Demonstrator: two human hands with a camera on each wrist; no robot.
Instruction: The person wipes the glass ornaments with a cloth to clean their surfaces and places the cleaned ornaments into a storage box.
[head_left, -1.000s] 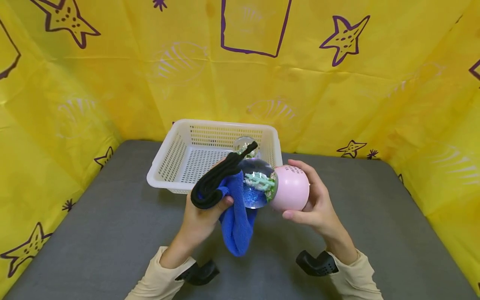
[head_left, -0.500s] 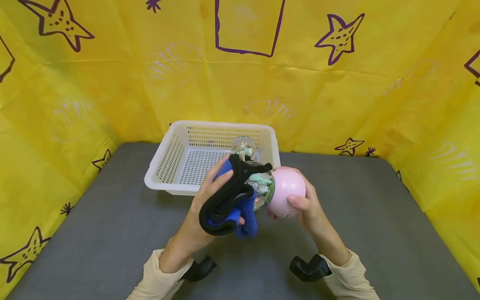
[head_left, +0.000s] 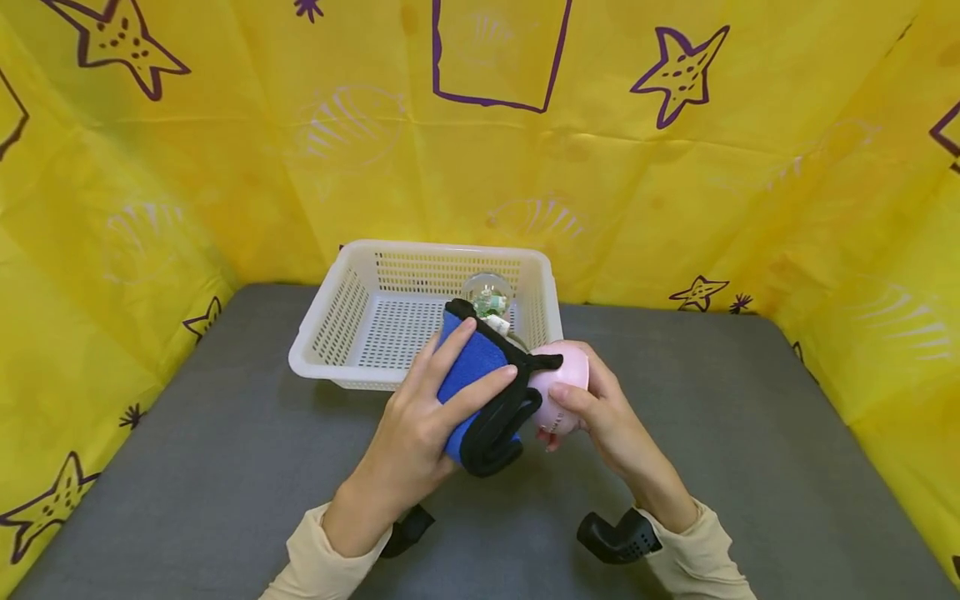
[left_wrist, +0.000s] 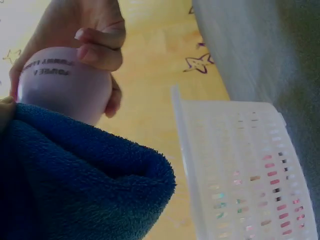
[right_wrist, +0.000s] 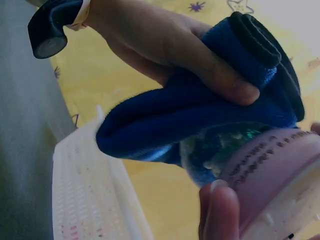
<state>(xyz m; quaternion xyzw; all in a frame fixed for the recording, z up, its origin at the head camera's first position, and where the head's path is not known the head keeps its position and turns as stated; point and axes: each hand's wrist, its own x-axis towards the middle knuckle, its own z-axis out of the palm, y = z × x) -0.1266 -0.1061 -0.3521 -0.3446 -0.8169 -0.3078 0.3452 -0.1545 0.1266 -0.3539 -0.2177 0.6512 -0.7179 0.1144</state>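
My left hand point(head_left: 416, 421) grips a folded blue cloth point(head_left: 472, 367) with black edging and presses it over the glass ball of a snow globe point(head_left: 572, 367). My right hand point(head_left: 618, 425) holds that globe by its rounded pink base, which bears dark lettering. From the head view the glass is almost wholly hidden by the cloth. In the right wrist view, part of the clear glass ball point(right_wrist: 200, 155) shows under the cloth, with small green and pale shapes inside. The left wrist view shows right-hand fingers around the pink base point(left_wrist: 60, 85).
Just beyond the hands, a white slotted plastic basket point(head_left: 311, 358) stands on the grey table point(head_left: 195, 467). A second glass globe point(head_left: 487, 292) lies in its right part. Yellow patterned cloth point(head_left: 262, 167) walls the back and sides.
My left hand has turned over and wrapped the cloth across the glass, covering it in the head view. My right hand has rotated the pink base and shifted slightly left.
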